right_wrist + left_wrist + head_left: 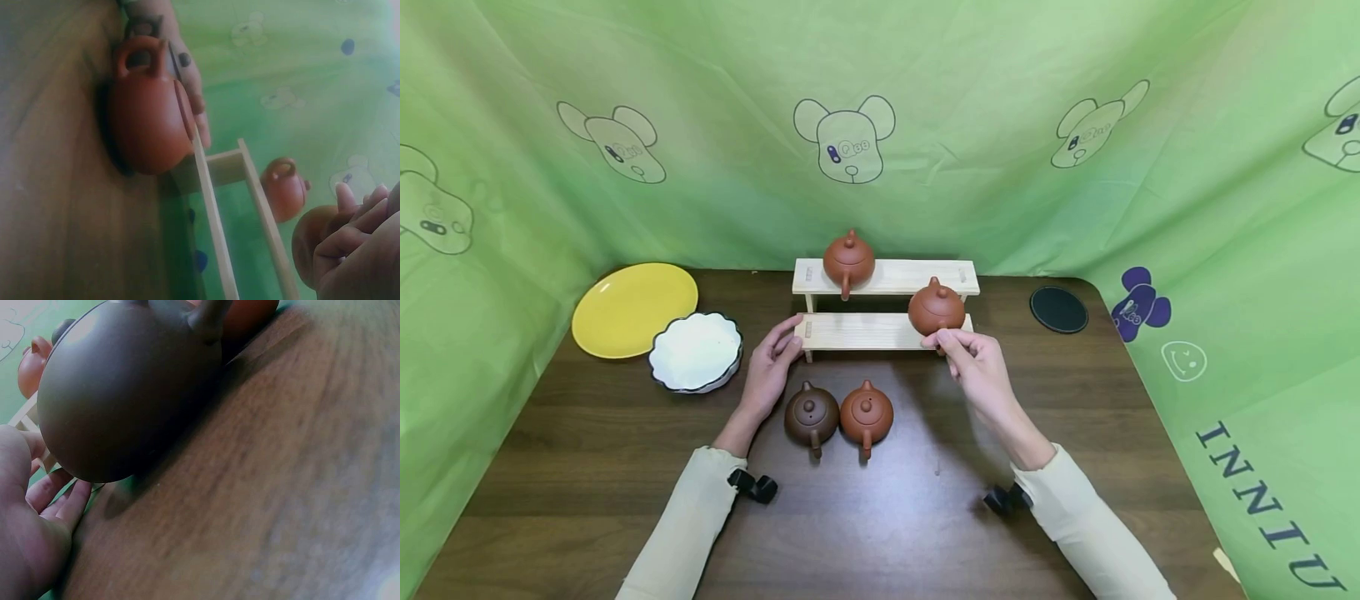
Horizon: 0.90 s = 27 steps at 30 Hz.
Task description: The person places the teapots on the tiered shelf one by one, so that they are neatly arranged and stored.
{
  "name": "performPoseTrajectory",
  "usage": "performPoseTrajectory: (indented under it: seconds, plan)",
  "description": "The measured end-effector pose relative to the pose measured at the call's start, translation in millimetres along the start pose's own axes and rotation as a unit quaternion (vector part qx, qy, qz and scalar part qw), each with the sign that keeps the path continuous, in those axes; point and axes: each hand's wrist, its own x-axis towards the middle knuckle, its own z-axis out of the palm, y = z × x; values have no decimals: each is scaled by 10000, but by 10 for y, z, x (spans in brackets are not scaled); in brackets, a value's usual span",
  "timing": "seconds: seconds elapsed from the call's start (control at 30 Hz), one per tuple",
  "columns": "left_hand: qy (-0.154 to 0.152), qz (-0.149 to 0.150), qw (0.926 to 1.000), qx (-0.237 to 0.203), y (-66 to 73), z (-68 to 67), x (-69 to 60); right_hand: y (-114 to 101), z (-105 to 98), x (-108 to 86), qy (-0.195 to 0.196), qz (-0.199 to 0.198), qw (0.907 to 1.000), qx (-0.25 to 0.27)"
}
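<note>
Pinching a red-brown teapot [936,307] by its handle with the right hand [985,371], thumb against forefinger, at the right end of the lower shelf [857,332], near the far edge of the table [887,533]; handle toward the near edge, spout toward the far one. Touching the left end of that shelf with the left hand [765,371], fingers fairly straight. Judged step in hand: positioning the pinched teapot at the shelf's right end; unable to tell whether setting down or lifting, with contact under the base not clear. Judged need for the next move: if setting down, keeping the base level and inside the shelf's front edge and right corner before letting go; if lifting, clearing the upper shelf [917,275] behind. Either way, worth steadying the left end against sliding. In front of the shelf, between the forearms: dark brown teapot [809,410] and second red-brown teapot [867,408], side by side, handles toward the near edge. On the upper shelf, left of its middle: third red-brown teapot [848,260]. Near the table's far-left corner: yellow plate [625,308], with white scalloped dish [695,352] just beside it, nearer the middle. Near the far-right corner: black coaster [1059,309]. Beyond the far edge: green curtain [700,217].
</note>
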Motion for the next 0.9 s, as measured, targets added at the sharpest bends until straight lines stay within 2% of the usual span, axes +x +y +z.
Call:
performPoseTrajectory:
  seconds: [0.43, 0.9]
  plan:
    - [21, -36, 10000, 24, -10, -1, 1, -61, 48, 215, 175, -228, 9995, 137]
    - [10, 21, 10000, 3, -8, -6, -1, -18, 82, 399, 368, -259, 9986, 294]
